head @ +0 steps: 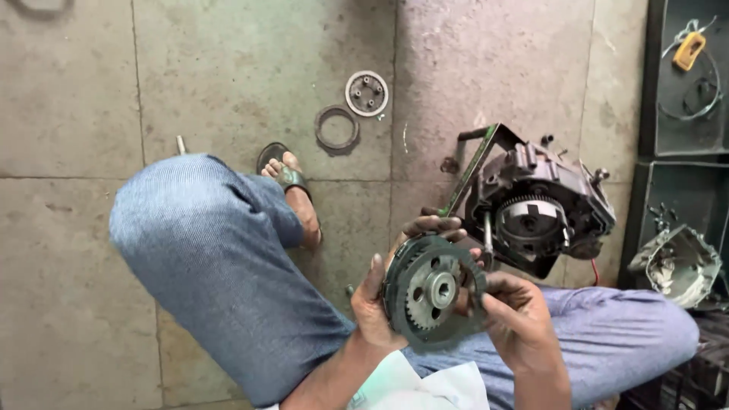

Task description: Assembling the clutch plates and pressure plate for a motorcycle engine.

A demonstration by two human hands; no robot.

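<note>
Head view showed us squatting on the concrete floor [228, 76], both hands up in front of our knees on a round clutch assembly [433, 292]. Left hand [376, 304] cupped it from behind and along the left rim, fingers [434, 225] curled over the top edge and clamped on it. Right hand [520, 319] pinched the right rim, thumb on the face, fingers wrapped behind. The assembly was held in the air, tilted face-up toward the camera; we could see the toothed gear and centre hub inside the dark outer ring.

Just beyond it sat the engine block [535, 209] on the floor, open side facing us, with a green-handled tool [467, 171] leaning against its left side. Farther out on the floor lay a loose dark ring [336, 129] and, just past it, a lighter round plate with holes [367, 93]. Our sandalled foot [292, 190] was near those. Black trays [683, 83] stood at the right edge, and a grey metal cover [678, 263] sat by the lower one.

Risks, as we judged them:
- Assembly looked greasy; the rim-only grip on the right side could slip and drop it onto our leg or the floor.
- Tilt could let stacked plates slide out of the ring, if they were loose. We couldn't tell whether they were retained.
- Loose ring and plate sat close to the foot, easy to kick or grit up.
</note>
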